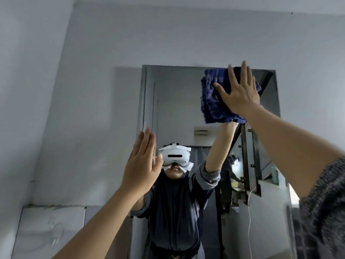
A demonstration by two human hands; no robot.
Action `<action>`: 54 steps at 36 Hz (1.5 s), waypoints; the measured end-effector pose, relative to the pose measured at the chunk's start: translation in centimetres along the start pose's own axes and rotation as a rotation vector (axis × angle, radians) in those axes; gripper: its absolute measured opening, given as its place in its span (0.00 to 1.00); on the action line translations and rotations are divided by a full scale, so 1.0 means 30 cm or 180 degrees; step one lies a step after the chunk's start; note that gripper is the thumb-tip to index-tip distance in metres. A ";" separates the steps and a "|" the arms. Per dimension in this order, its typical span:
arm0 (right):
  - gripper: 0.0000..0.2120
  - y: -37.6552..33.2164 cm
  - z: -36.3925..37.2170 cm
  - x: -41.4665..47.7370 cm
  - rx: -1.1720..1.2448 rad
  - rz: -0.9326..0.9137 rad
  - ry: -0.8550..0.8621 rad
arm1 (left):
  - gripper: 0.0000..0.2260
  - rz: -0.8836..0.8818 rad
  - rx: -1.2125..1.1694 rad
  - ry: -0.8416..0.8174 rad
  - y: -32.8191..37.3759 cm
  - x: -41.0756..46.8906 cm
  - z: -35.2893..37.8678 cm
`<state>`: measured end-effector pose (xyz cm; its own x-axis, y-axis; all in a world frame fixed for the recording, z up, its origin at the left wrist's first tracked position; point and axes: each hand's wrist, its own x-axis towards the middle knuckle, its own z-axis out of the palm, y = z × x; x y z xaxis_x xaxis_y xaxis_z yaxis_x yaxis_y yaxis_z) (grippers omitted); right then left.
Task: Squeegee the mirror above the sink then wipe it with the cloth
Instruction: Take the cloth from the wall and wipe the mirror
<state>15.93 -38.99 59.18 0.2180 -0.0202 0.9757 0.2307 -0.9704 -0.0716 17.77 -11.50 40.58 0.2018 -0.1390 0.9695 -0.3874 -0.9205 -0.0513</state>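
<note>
The mirror (173, 101) hangs on the grey wall ahead, tall and frameless. A folded dark blue checked cloth (212, 101) lies flat against its upper right part. My right hand (240, 92) presses on the cloth with the palm flat and the fingers spread, near the mirror's top edge. My left hand (141, 165) is raised at the mirror's left edge, fingers straight and together, holding nothing; whether it touches the glass I cannot tell. No squeegee is in view.
The mirror reflects a person in a dark top with a white headset, a doorway and a stair rail. Pale wall tiles (50, 230) begin at the lower left. The sink is out of view.
</note>
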 end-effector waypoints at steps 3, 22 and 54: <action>0.38 0.113 -0.014 -0.049 0.0144 0.0532 0.0062 | 0.28 -0.0052 0.0055 -0.0081 -0.012 0.004 0.022; 0.36 -0.132 0.119 -0.272 0.0671 0.1795 0.0532 | 0.28 -0.0146 -0.0206 -0.0247 0.087 -0.203 0.015; 0.34 0.167 0.074 -0.446 -0.0272 -0.0332 -0.0039 | 0.27 -0.0211 -0.0155 -0.0338 0.111 -0.345 0.039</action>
<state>16.27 -43.05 45.31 0.2088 0.0843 0.9743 0.1711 -0.9841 0.0485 15.45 -13.55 30.10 0.3216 -0.1188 0.9394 -0.4129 -0.9104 0.0263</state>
